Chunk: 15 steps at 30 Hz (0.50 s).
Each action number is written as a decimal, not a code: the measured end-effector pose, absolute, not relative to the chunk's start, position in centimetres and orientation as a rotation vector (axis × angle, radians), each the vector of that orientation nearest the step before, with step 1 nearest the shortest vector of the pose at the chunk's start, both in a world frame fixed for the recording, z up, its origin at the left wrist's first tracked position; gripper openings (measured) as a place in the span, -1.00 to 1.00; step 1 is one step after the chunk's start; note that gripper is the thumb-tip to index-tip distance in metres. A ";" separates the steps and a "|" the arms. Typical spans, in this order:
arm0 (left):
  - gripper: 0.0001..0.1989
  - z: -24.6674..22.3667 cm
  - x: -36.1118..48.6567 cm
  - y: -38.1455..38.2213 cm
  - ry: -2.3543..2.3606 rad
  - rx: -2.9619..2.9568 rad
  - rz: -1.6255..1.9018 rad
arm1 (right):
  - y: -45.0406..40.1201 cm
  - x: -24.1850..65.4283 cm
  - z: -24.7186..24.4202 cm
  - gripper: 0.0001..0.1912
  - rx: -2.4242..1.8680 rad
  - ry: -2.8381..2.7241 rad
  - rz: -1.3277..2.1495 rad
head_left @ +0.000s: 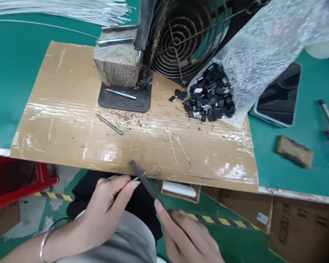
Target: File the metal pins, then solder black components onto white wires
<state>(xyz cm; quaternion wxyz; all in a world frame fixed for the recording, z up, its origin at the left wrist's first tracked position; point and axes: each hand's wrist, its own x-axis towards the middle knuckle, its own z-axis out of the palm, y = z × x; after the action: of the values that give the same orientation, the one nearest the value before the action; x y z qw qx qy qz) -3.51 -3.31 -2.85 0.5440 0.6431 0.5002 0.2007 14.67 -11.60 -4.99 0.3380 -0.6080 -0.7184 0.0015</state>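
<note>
Near the table's front edge, my left hand [113, 206] pinches a slim metal soldering tip [136, 178] between thumb and fingers; most of it is hidden in the grip. My right hand [183, 233] is wrapped round a dark flat file [144, 179], its index finger stretched along it. The file lies slantwise across the pointed end of the tip and seems to touch it. Two similar tips lie farther back: one [109, 124] on the taped cardboard sheet [63, 135], another [121, 94] on a black plate [126, 105].
A wooden block [117, 64] carries metal rods beside a dark tool handle [144, 25]. Behind stands a round-grilled fan [178, 44]. Small black connectors [211, 95] spill from a clear plastic bag [263, 40]. A phone-like device [279, 95] and brown sponge [294, 151] lie right.
</note>
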 end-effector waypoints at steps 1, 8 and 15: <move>-0.59 -2.9 -3.5 -3.3 1.186 1.533 0.477 | -11.6 14.6 -4.9 -0.36 -1.584 -1.872 0.010; -0.62 -2.8 -3.5 -3.3 1.199 1.725 0.552 | -10.2 14.6 -5.5 -0.28 -1.560 -1.931 -0.026; -0.66 -3.6 -3.7 -3.4 1.203 2.079 0.628 | -11.1 14.5 -4.9 -0.31 -1.583 -1.896 -0.035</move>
<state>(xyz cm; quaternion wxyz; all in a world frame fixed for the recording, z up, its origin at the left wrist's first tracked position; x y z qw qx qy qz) -3.66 -3.43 -3.65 0.3237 0.7924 0.4584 0.2394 14.55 -11.09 -4.92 0.3295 -0.6052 -0.7246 -0.0135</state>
